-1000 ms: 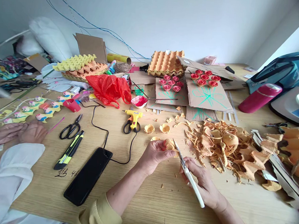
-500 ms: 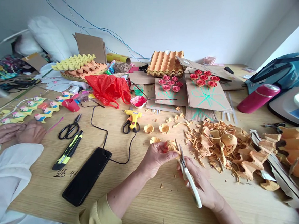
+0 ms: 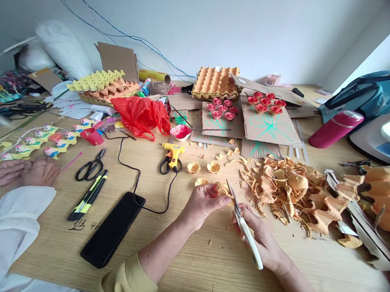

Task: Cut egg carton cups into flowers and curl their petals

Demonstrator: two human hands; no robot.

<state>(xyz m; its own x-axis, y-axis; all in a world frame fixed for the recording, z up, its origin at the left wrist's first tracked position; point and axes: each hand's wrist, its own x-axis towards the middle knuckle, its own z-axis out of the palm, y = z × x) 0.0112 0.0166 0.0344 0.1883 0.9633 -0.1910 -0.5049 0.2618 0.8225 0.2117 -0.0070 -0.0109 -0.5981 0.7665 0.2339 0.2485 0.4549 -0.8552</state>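
Observation:
Between the thumb and fingers of my left hand point(image 3: 200, 206) is a small orange egg-carton cup point(image 3: 223, 189), partly hidden by the fingertips. My right hand point(image 3: 258, 237) is closed around white-handled scissors point(image 3: 249, 241). Their blades point up and away from me, close beside the cup; whether they touch it I cannot tell. Just beyond my left hand lie several trimmed, petal-edged cups point(image 3: 213, 167). A heap of orange carton scraps point(image 3: 284, 188) spreads to the right of my hands.
Left of my arm lie a black phone point(image 3: 113, 230), a utility knife point(image 3: 88, 196) and black scissors point(image 3: 91, 164). A yellow glue gun point(image 3: 173, 155) and its cord sit ahead. Another person's hands point(image 3: 39, 171) are at far left. Red paper flowers point(image 3: 261, 108) rest on cardboard.
The scissors and the cup have shifted very slightly left in view. My grip on both looks the same, and the rest of the table is unchanged.

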